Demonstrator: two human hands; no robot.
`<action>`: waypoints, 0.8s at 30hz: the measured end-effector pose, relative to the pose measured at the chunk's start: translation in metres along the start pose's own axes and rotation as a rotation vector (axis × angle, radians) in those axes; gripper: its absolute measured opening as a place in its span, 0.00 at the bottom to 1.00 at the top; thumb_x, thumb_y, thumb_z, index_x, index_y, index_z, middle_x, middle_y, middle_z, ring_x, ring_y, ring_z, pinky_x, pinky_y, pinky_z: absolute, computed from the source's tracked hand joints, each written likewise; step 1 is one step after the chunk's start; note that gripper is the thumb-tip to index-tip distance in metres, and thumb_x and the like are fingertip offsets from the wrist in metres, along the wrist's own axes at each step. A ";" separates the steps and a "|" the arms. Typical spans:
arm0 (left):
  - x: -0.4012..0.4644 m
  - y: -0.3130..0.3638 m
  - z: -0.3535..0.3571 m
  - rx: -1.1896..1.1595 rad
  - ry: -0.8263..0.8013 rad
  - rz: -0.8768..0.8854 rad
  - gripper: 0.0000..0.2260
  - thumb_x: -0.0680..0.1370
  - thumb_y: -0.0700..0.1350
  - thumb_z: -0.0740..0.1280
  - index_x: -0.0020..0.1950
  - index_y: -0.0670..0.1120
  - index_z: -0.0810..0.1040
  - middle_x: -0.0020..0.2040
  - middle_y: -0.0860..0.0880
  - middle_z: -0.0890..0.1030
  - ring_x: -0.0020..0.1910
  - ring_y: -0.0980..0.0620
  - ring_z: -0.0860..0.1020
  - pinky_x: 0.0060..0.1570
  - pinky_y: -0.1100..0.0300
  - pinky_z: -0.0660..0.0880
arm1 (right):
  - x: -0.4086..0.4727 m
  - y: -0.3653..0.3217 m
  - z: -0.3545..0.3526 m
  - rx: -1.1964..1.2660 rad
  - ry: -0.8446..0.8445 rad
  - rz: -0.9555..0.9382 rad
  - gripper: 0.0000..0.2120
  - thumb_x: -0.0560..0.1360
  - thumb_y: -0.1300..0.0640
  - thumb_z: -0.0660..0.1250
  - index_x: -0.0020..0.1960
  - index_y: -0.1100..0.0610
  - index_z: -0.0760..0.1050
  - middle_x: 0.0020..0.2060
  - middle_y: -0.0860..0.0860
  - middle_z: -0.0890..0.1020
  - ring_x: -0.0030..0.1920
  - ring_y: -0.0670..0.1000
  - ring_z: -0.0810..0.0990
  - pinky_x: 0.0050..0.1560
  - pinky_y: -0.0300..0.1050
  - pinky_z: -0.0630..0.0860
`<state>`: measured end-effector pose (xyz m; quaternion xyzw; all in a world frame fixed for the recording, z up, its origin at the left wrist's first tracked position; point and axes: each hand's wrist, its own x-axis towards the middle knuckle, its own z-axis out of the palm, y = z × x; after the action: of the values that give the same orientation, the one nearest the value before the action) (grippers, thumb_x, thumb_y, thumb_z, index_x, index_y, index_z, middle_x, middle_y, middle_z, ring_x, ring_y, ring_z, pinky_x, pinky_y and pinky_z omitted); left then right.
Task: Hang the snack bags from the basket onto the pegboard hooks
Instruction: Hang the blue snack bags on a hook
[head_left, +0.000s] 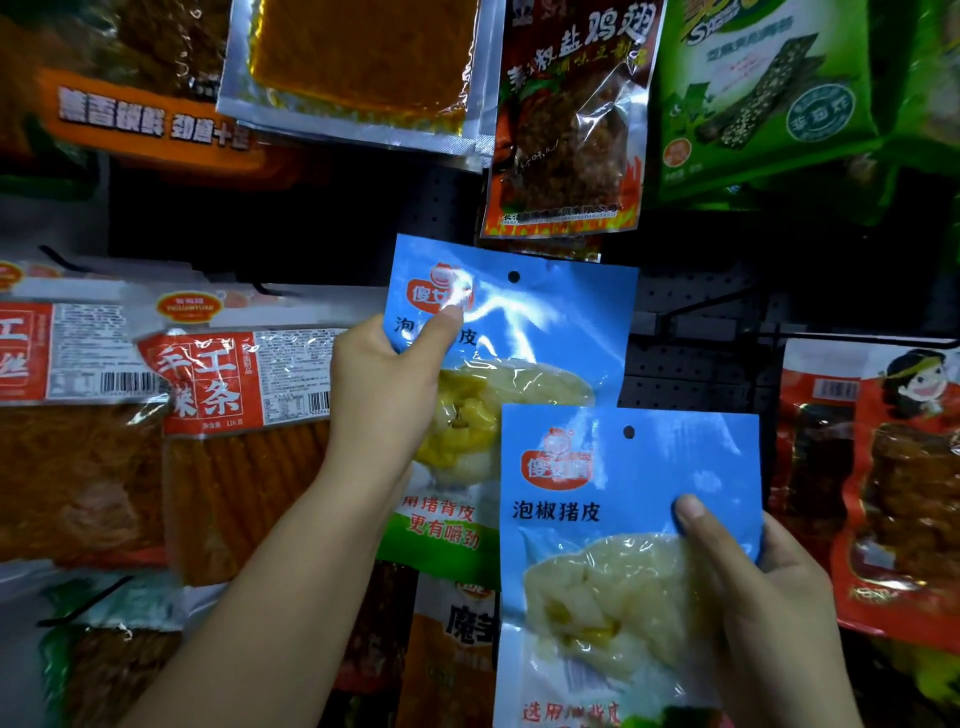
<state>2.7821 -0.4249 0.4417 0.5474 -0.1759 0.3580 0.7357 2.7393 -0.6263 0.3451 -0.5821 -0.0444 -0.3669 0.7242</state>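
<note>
My left hand (384, 395) grips a blue snack bag (540, 332) by its left edge, thumb across the front, and holds it up in front of the dark pegboard (691, 364). The bag's hang hole shows near its top, left of a bare black hook (696, 306). My right hand (763, 592) holds a second, identical blue snack bag (613, 499) lower and nearer, thumb on its front, fingers behind. That bag overlaps the first one's lower right corner. The basket is out of view.
Hanging packs crowd the board: red-and-white bags (244, 415) at left, a flame-printed bag (566, 130) and a silver-edged orange pack (358, 67) above, green bags (769, 93) at upper right, red bags (893, 483) at right. More packs hang below.
</note>
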 end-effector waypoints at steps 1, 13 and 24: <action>0.000 0.000 0.000 -0.001 0.002 -0.017 0.13 0.74 0.48 0.70 0.45 0.37 0.78 0.48 0.31 0.80 0.42 0.32 0.80 0.46 0.30 0.73 | -0.001 -0.001 0.000 0.000 -0.002 -0.002 0.12 0.61 0.50 0.73 0.44 0.50 0.84 0.41 0.56 0.86 0.48 0.65 0.83 0.53 0.67 0.77; 0.003 0.001 0.001 0.020 0.001 -0.114 0.06 0.74 0.47 0.71 0.39 0.47 0.81 0.39 0.49 0.86 0.42 0.43 0.84 0.45 0.37 0.79 | -0.006 -0.002 -0.003 0.033 -0.023 -0.033 0.17 0.60 0.48 0.74 0.47 0.51 0.84 0.41 0.55 0.87 0.40 0.56 0.84 0.48 0.59 0.79; 0.011 -0.001 0.003 0.083 0.011 -0.072 0.08 0.74 0.48 0.71 0.40 0.44 0.81 0.39 0.45 0.85 0.43 0.39 0.83 0.43 0.37 0.79 | -0.001 0.002 -0.007 0.017 0.002 -0.038 0.18 0.59 0.47 0.74 0.47 0.52 0.84 0.41 0.57 0.86 0.48 0.65 0.83 0.51 0.67 0.77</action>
<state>2.7903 -0.4242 0.4490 0.5814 -0.1369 0.3415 0.7256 2.7369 -0.6318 0.3403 -0.5744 -0.0579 -0.3810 0.7222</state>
